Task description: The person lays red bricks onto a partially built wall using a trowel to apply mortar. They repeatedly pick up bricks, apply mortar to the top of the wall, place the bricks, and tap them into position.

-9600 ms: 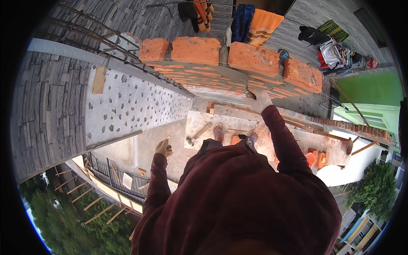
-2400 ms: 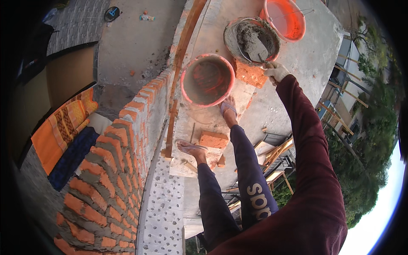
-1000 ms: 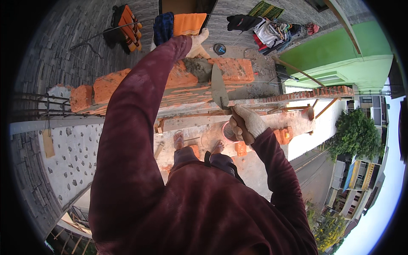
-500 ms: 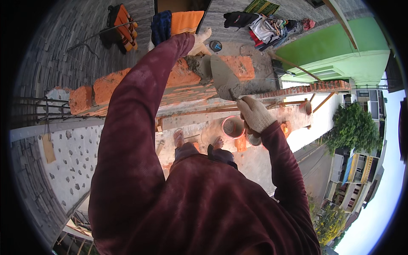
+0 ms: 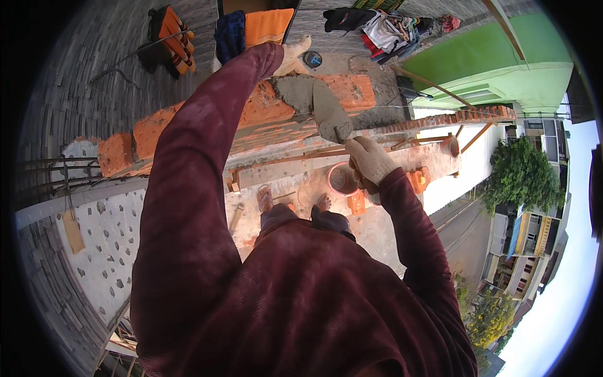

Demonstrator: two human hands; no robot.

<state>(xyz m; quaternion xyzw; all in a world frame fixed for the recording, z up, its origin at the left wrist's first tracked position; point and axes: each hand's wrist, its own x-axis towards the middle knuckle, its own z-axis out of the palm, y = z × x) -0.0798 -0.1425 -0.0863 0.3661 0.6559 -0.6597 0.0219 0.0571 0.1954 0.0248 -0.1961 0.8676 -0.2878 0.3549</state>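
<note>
My gloved right hand point(image 5: 372, 162) is wrapped round the handle of a trowel point(image 5: 331, 114), right of my body. The trowel's grey, mortar-smeared blade tilts up against the brick wall, its far end meeting a patch of wet mortar point(image 5: 294, 92). This mortar covers the top and near face between orange bricks point(image 5: 269, 105). At the wall's far side is my gloved left hand point(image 5: 293, 58), its visible fingers stretched out beside the mortar patch. Nothing shows in that hand, and my sleeve hides part of it.
A mortar bucket point(image 5: 342, 180) stands by my feet, with loose bricks point(image 5: 417, 180) to its right. A taut string and timber rails point(image 5: 289, 162) run along the wall. Clothes point(image 5: 392, 31) hang beyond, and steel bars point(image 5: 63, 162) jut out at left.
The trowel blade has turned and looks narrower, its far end still at the mortar. Mortar shows more fully across the brick top. My right hand has shifted slightly up and left.
</note>
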